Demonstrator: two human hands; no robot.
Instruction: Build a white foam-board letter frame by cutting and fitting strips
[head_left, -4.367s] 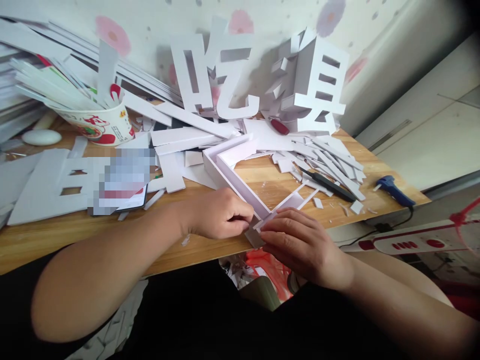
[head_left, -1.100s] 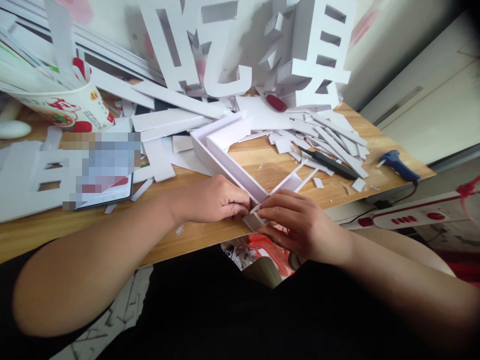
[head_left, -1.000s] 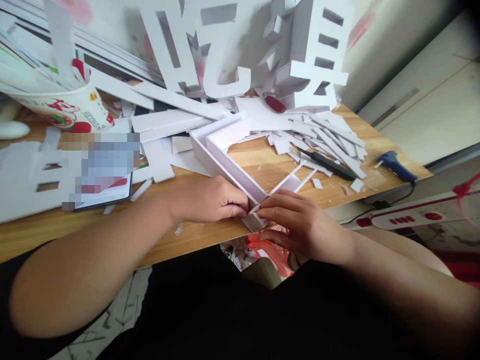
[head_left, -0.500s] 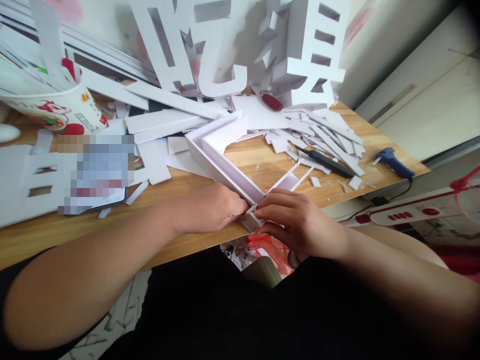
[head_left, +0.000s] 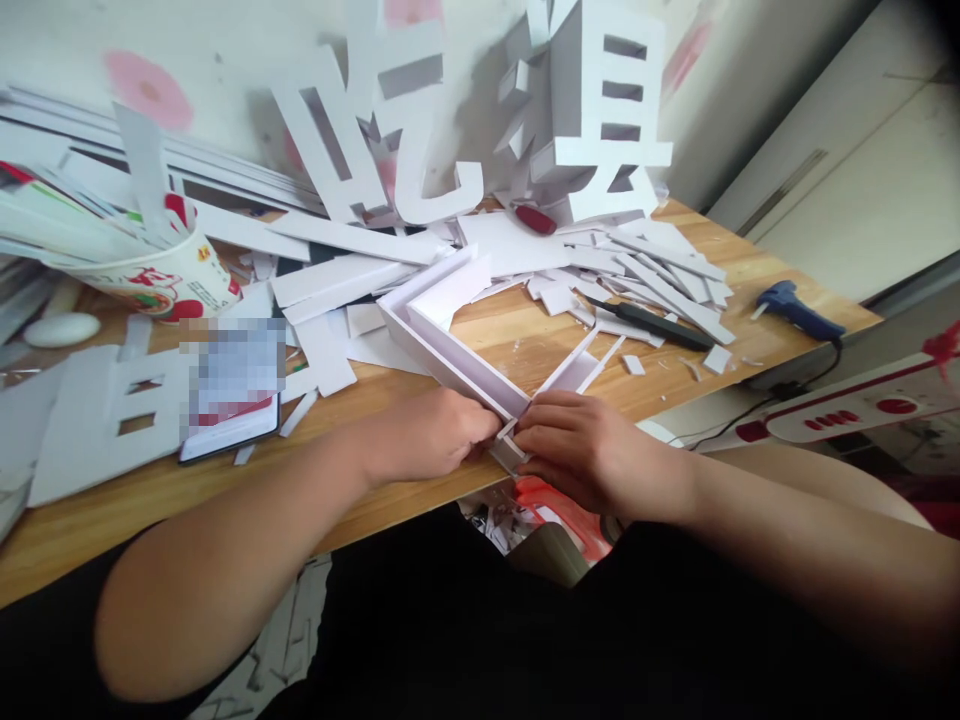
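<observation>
A white foam-board letter [head_left: 457, 348] with raised side walls lies at the table's front edge, its channels meeting in a corner close to me. My left hand [head_left: 442, 435] is closed, with its fingertips pinching the wall at that corner from the left. Opposite it, my right hand [head_left: 592, 450] curls its fingers over the near end and the right arm of the letter. The fingers hide part of the joint. Whether either hand also holds a small loose strip, I cannot make out.
Behind stand finished white foam-board characters [head_left: 619, 120]. White offcuts [head_left: 667, 270], a black-handled cutter [head_left: 660, 325], a red-handled tool [head_left: 535, 219] and a blue glue gun [head_left: 799, 310] lie on the wooden table [head_left: 491, 322]. A phone [head_left: 232, 425] and a paper cup [head_left: 169, 285] are at left.
The camera view has shifted, so the left-hand objects appear lower and further right. Both hands stay at the same corner of the letter, and the right fingers sit slightly more curled.
</observation>
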